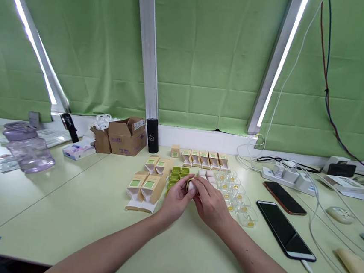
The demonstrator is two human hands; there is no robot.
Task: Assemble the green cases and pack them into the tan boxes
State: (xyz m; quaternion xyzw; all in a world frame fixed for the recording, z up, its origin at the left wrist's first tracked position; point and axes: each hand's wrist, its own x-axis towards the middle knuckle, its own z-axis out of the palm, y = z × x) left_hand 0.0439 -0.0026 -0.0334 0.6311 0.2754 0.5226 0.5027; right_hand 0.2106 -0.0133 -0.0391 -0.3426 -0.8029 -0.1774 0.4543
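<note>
My left hand point(174, 202) is closed around a small dark-green container point(189, 183), held low over the table. My right hand point(212, 204) meets it from the other side, fingertips pinched at the container's opening; a pale bit shows there, too small to name. Behind my left hand stand several square green containers point(174, 176). Several white blocks point(209, 173) lie just past my right hand. To its right are rows of clear plastic cups point(247, 218) with yellow spots at the bottom. On the left are several open kraft boxes point(150, 185) with green labels.
More kraft boxes point(204, 159) line the back. A cardboard carton point(127, 137), a black cylinder point(152, 135) and a purple water bottle point(28, 147) stand left. Two phones, one a black-screened phone point(285, 230), a power strip point(289, 180) and loose cables lie right.
</note>
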